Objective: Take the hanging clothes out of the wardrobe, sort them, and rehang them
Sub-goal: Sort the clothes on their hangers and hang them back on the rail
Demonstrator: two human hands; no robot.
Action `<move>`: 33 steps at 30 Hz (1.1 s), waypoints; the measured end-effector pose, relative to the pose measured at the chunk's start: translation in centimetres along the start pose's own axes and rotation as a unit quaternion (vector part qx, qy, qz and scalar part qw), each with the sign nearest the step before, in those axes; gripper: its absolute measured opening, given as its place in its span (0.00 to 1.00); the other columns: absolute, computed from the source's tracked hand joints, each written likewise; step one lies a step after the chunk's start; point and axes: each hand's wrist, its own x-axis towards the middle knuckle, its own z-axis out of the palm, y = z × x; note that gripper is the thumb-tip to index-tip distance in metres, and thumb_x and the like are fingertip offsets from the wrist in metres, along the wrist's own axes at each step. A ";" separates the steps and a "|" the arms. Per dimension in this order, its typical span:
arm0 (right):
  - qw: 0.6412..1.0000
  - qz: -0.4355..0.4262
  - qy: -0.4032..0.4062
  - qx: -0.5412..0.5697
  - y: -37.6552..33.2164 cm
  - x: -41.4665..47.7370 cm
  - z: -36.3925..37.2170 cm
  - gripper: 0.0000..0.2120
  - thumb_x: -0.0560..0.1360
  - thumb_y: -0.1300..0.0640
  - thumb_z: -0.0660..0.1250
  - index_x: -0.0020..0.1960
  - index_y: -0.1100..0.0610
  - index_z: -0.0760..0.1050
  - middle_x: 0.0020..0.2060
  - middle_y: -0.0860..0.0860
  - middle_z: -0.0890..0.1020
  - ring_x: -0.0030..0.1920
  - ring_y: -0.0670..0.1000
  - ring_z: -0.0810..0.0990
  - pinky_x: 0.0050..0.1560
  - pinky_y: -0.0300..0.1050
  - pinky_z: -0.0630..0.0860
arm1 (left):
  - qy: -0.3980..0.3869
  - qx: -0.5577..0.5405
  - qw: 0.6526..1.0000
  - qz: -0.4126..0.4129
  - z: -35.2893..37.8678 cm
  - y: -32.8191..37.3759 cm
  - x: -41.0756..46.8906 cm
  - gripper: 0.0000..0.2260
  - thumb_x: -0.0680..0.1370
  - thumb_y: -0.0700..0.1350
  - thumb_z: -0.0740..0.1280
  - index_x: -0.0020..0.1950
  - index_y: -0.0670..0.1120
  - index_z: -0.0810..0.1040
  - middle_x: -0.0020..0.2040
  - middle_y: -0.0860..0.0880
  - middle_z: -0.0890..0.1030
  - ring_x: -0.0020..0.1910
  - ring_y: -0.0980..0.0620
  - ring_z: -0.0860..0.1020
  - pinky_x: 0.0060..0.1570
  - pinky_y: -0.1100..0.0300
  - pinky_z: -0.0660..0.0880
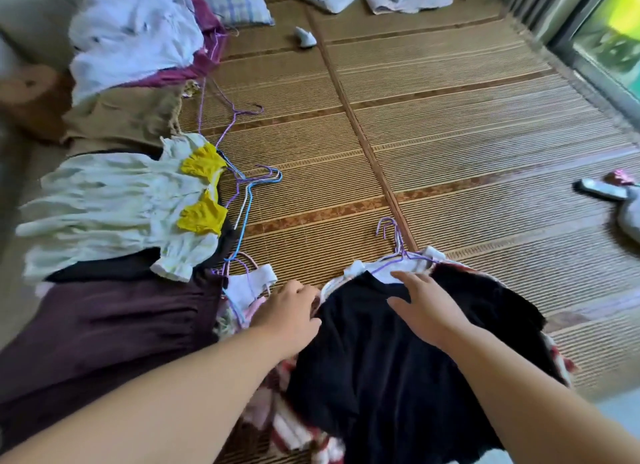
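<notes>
Ahead, bare mat (450, 134) lies open right of the clothes row (114, 200) lining its left edge. Left hand (291, 308) curls round the black shirt (363, 359) at its edge; right hand (427, 304) rests flat on it, fingers spread.

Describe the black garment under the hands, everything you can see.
The black garment is plain, matte, soft cloth, spread flat on top of a pile on the woven mat, with its neck end pointing away from the person. A white collar and purple wire hangers stick out past that end, and red-and-white striped cloth shows beneath. The right hand rests flat on its upper part. The left hand curls at its left edge; whether it grips is unclear.
</notes>
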 end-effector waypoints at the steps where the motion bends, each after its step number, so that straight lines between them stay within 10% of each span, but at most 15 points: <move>1: 1.000 -0.010 0.002 0.007 -1.9 -1.1 0.4 0.27 0.77 0.47 0.63 0.73 0.47 0.62 0.70 0.48 0.67 0.59 0.48 0.75 0.59 0.44 0.72 | -0.004 0.001 1.000 0.009 0.0 -1.5 -1.5 0.21 0.75 0.52 0.63 0.68 0.55 0.68 0.66 0.50 0.68 0.66 0.46 0.68 0.63 0.50 0.69; 17: 0.996 0.043 -0.056 0.048 -25.4 -11.8 20.9 0.28 0.75 0.49 0.63 0.73 0.47 0.60 0.67 0.53 0.69 0.67 0.54 0.68 0.66 0.48 0.68 | -0.056 0.046 0.997 0.032 -3.2 -30.1 -15.3 0.24 0.76 0.54 0.62 0.72 0.60 0.63 0.73 0.55 0.60 0.71 0.50 0.61 0.68 0.51 0.65; 33: 0.974 0.173 0.102 0.108 -20.7 -1.3 31.3 0.20 0.77 0.50 0.62 0.64 0.59 0.68 0.57 0.57 0.77 0.59 0.58 0.74 0.51 0.46 0.69 | -0.112 0.032 0.991 0.062 10.2 -30.2 -5.4 0.37 0.74 0.60 0.64 0.77 0.58 0.47 0.79 0.50 0.44 0.78 0.48 0.47 0.73 0.46 0.57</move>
